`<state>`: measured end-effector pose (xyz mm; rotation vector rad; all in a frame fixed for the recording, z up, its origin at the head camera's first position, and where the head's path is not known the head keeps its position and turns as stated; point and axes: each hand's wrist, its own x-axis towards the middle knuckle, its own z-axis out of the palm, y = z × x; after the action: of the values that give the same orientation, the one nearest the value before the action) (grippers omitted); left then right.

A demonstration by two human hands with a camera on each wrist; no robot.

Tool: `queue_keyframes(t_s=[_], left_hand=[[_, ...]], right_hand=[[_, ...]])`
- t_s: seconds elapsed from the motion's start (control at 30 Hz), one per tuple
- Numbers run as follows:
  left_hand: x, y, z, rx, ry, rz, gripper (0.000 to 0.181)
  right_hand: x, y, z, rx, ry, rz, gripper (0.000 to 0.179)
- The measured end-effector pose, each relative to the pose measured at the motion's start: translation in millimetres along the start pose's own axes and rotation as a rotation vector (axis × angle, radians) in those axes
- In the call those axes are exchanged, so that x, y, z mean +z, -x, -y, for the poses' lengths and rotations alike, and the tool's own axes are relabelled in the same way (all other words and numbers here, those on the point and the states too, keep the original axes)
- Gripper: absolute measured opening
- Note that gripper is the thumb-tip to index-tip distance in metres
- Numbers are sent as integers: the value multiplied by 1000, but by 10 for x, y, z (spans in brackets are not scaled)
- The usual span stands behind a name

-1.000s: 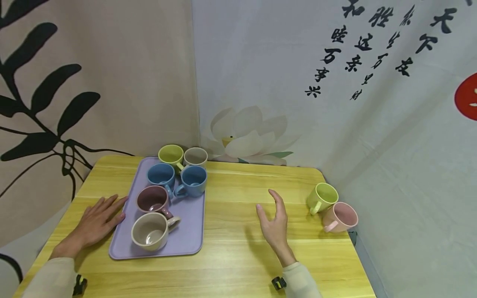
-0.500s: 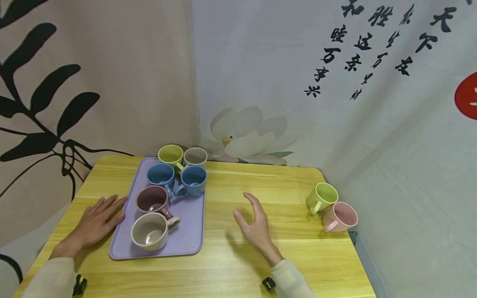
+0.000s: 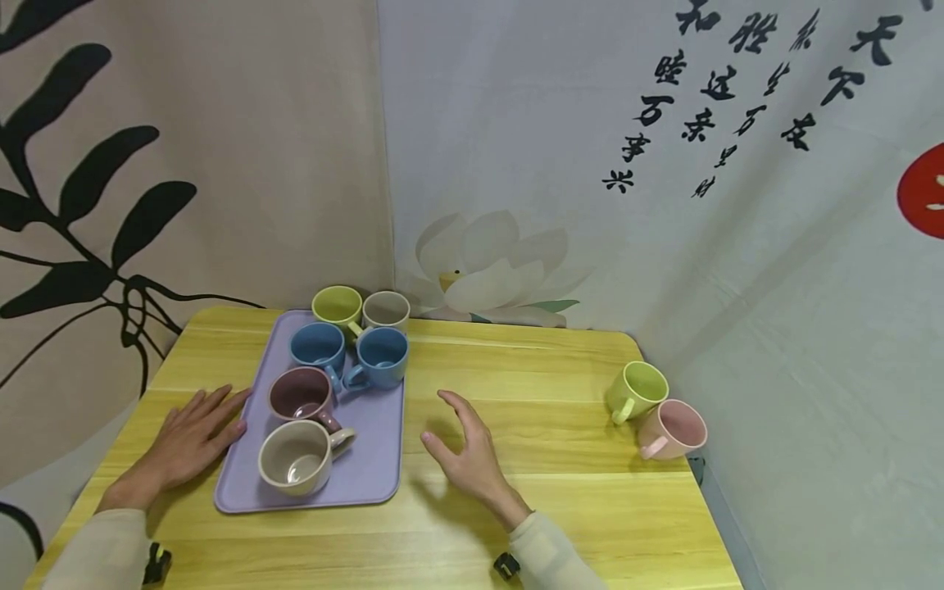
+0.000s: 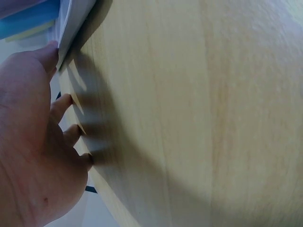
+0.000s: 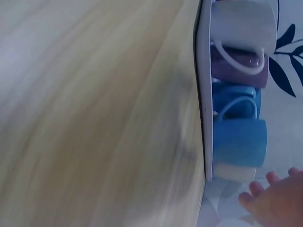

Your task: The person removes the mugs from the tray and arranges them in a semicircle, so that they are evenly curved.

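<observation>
My left hand [image 3: 188, 442] lies flat with spread fingers, its fingertips touching the left rim of a lilac tray [image 3: 369, 483]. In the left wrist view the thumb [image 4: 47, 56] meets the tray's side. My right hand [image 3: 472, 455] hovers over the table to the tray's right, thumb and fingers apart, holding nothing. On the tray stand a cream mug [image 3: 295, 463] in front, a mauve mug [image 3: 298, 393] behind it, a left blue mug [image 3: 317, 344] and a right blue mug [image 3: 383, 360]. At the back are a green mug [image 3: 337, 305] and a grey-white mug [image 3: 387, 310].
A second green mug [image 3: 637, 389] and a pink mug [image 3: 673, 430] stand by the right edge of the wooden table [image 3: 560, 352]. A printed curtain [image 3: 516, 164] hangs right behind the table's back edge.
My right hand has moved left across the table toward the tray, its fingers still apart. My left hand, the tray and the mugs have stayed in place.
</observation>
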<state>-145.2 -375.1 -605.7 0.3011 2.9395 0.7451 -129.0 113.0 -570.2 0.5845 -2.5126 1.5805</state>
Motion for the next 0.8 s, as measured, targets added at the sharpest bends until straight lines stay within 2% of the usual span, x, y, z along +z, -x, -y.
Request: queue_keyframes(t_s=[0.17, 0.37, 0.7, 0.8], left_hand=[[-6, 2, -7, 0, -2, 0, 68], [-6, 2, -5, -1, -6, 4, 68], [-7, 5, -6, 1, -2, 9, 67], [-7, 1, -4, -2, -4, 11, 67]], right_hand=[[119, -15, 74, -20, -2, 120, 71], [251, -53, 157, -7, -4, 251, 69], [531, -117, 255, -141, 82, 319, 73], [613, -118, 273, -159, 91, 339, 74]])
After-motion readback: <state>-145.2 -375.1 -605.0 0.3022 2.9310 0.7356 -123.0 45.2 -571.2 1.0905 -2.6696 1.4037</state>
